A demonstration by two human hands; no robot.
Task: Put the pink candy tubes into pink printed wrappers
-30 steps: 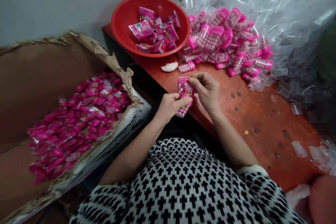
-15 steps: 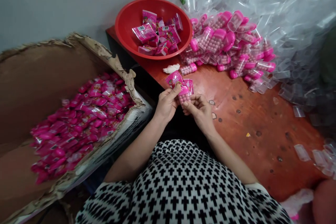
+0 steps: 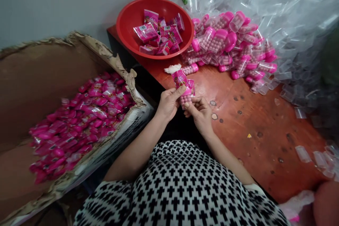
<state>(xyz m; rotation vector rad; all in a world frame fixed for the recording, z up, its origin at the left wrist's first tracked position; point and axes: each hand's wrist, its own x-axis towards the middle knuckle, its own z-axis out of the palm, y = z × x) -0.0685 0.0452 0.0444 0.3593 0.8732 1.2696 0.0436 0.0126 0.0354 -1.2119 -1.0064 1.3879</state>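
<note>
In front of my body both hands are closed around one small clear container of pink candy balls (image 3: 185, 101) with a pink cap. My left hand (image 3: 167, 103) presses its thumb on a pink printed wrapper (image 3: 180, 77) at the capped end. The right hand (image 3: 201, 112) pinches the container's lower end between thumb and fingers. Another bit of pink printed wrapper (image 3: 191, 85) shows behind the cap; whether it is a separate piece, I cannot tell. My fingers hide the undersides.
A red bowl (image 3: 122, 39) of pink packets stands on the red-brown table (image 3: 235, 141). Beside it lie piled pink-capped containers (image 3: 218, 40) and many clear empty tubes (image 3: 286, 10). At left, a torn cardboard box (image 3: 39, 67) holds wrapped containers (image 3: 79, 123). White crumpled material (image 3: 172, 68) lies near my hands.
The printed wrapper has turned more upright and shifted slightly right above the container. Both hands keep their hold in nearly the same place.
</note>
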